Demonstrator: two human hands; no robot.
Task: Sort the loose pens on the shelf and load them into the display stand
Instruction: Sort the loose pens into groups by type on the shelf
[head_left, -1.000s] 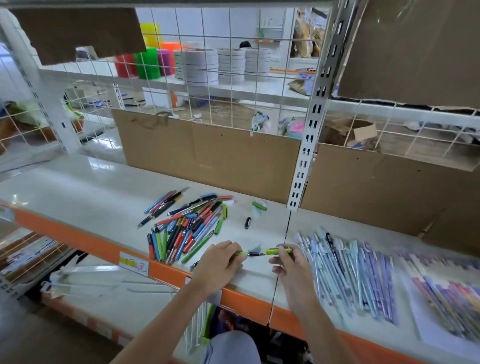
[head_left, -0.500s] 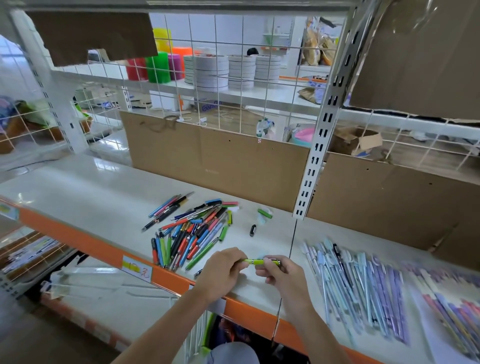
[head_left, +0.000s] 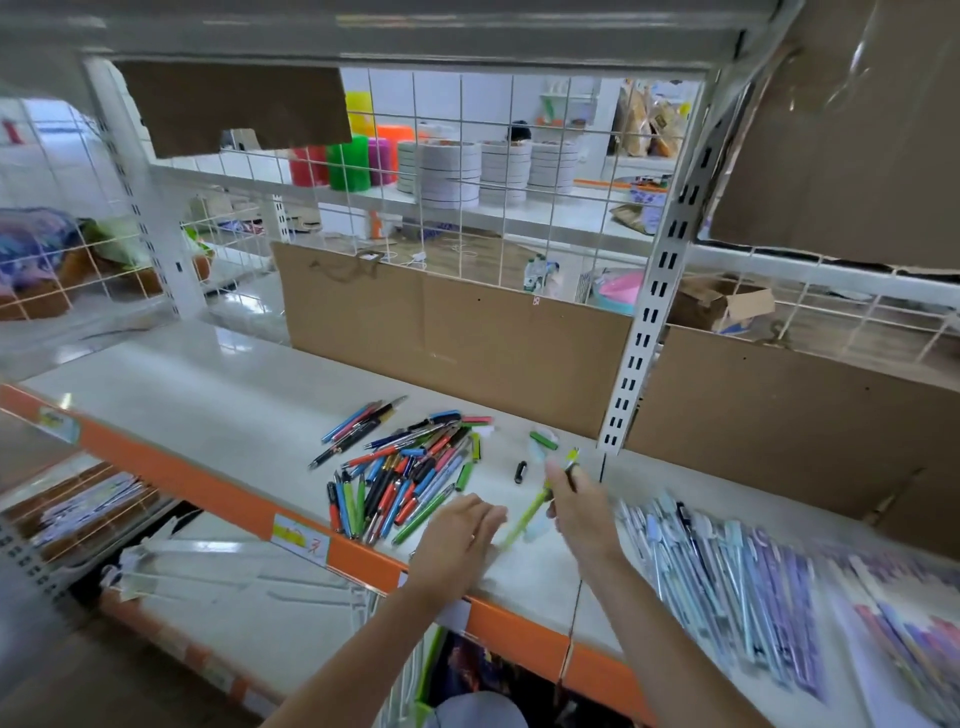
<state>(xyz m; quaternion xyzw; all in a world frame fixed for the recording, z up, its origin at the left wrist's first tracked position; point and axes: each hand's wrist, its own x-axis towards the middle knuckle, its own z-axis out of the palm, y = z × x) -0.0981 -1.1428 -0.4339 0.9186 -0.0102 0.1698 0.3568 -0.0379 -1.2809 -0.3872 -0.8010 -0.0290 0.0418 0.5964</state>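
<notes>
A heap of loose coloured pens (head_left: 410, 475) lies on the white shelf (head_left: 208, 405). My right hand (head_left: 579, 506) grips a lime-green pen (head_left: 524, 517) held slanted above the shelf, its clip end poking up past my fingers. My left hand (head_left: 460, 532) hovers open just left of that pen, fingers straight, near the heap's right edge. A green cap (head_left: 544, 440) and a small black cap (head_left: 520, 472) lie apart behind my hands. No display stand is visible.
Packaged pale blue and purple pens (head_left: 727, 571) are spread over the shelf's right part. A slotted white upright (head_left: 641, 353) stands behind my right hand, with cardboard backing (head_left: 457, 332) along the rear. An orange shelf edge (head_left: 218, 488) runs along the front.
Both hands were closing the green pen together. Now my left hand has let go and opened, and my right hand has tilted the pen upward; the view shifted left.
</notes>
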